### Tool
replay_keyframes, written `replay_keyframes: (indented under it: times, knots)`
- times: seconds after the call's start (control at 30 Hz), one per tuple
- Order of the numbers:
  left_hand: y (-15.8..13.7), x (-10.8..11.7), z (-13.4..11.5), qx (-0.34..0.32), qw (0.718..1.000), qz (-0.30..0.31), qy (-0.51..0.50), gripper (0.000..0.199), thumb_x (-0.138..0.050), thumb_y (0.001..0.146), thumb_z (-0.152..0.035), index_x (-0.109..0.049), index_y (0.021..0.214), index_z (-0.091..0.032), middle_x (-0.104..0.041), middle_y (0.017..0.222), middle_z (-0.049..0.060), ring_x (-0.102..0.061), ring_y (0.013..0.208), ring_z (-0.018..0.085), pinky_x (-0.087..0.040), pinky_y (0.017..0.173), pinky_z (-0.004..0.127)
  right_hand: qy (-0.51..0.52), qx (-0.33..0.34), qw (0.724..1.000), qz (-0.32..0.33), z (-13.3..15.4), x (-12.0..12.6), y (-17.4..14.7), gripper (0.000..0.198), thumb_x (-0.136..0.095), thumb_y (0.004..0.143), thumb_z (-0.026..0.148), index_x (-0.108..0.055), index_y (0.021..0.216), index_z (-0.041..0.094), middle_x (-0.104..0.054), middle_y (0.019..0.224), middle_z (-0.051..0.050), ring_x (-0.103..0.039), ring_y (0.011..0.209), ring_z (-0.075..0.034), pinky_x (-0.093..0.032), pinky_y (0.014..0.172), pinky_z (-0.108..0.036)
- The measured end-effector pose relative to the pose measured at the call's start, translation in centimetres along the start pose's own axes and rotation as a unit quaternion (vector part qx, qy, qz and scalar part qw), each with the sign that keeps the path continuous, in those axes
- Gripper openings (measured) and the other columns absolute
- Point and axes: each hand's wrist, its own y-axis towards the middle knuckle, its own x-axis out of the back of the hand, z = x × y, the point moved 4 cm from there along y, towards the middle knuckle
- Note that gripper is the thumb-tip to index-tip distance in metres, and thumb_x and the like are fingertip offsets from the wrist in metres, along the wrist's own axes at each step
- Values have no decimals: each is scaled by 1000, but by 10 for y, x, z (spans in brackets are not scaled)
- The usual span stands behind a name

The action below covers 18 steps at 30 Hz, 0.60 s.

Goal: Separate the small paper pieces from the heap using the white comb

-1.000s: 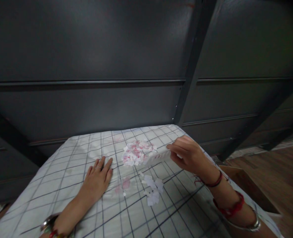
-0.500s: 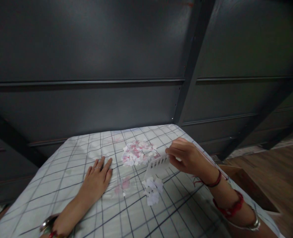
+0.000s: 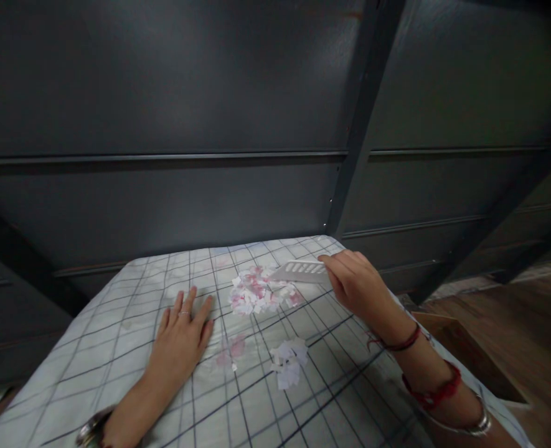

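Slotted white tool [image 3: 304, 272] is pinched in the fingers of your right hand [image 3: 352, 281], angled in from the near right; its long axis runs left to right, free end pointing left over the pink-and-white scraps [image 3: 254, 298]. Your left hand [image 3: 180, 336] lies palm-down, fingers slightly spread, on the checked cloth [image 3: 116, 348].

Dressed in Red and Silver

The left hand [image 3: 178, 341] wears a slim silvery ring [image 3: 184, 313] and, at the wrist, a dark, shiny metallic band [image 3: 92, 429], its details blurred. Behind the right hand [image 3: 357, 283] come a thin dark-red cord [image 3: 406, 342] with loose ends, a thicker red bracelet [image 3: 438, 396] and a silvery bangle [image 3: 482, 423].
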Motion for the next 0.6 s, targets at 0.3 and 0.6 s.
replay_keyframes:
  times: [0.3,0.6]
  knots:
    - [3,13,-6,-125,981,-87,-119,35,-33,92,-24,-60,112,-14,-60,117,13,-52,114,28,-46,91,45,-63,-17,998,16,-27,9,-8,23,-42,77,3,-62,86,13,-59,71,-6,-47,70,-20,-28,66,-32]
    - [-1,30,-27,-263,931,-115,-225,30,-38,92,-19,-58,114,-17,-62,115,8,-55,111,21,-48,91,37,-1,-6,998,69,-28,7,-10,24,-41,75,1,-60,80,15,-58,71,-5,-48,71,-18,-30,67,-30]
